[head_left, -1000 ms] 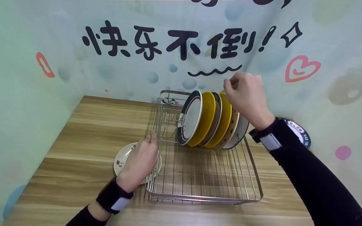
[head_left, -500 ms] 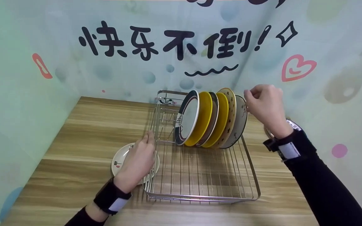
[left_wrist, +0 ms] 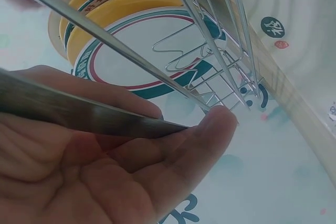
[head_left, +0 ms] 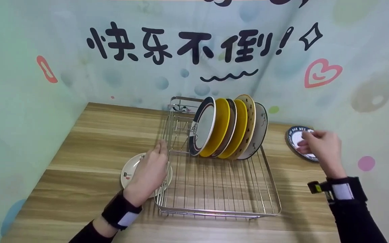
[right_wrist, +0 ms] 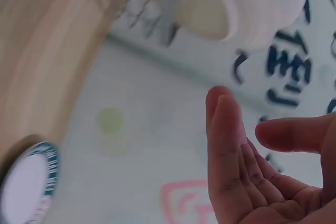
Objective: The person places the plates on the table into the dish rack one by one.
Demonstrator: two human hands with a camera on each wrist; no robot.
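A steel wire dish rack [head_left: 214, 212] stands on the wooden table. Several plates stand upright at its back: a black-rimmed white one [head_left: 203, 126], yellow ones [head_left: 222, 125], a star-patterned one [head_left: 249, 118] and a white one [head_left: 260, 133]. My left hand [head_left: 150, 168] rests flat on the rack's left rim, above a small cream plate [head_left: 129, 168]. In the left wrist view the rim bar [left_wrist: 79, 113] crosses my palm [left_wrist: 105, 177]. My right hand [head_left: 317, 145] hovers empty, fingers relaxed, just over a blue-rimmed plate [head_left: 295, 136] lying at the right wall. In the right wrist view that plate [right_wrist: 26, 182] lies apart from my fingers [right_wrist: 226, 145].
Printed backdrop walls close the table at the back, left and right. The rack's front half [head_left: 214, 182] holds nothing. Bare wood [head_left: 93, 141] stretches to the left of the rack and along the table's front edge.
My right hand has left the top of the rightmost racked plates and moved right and down to the blue-rimmed plate. The left hand has stayed on the rack rim.
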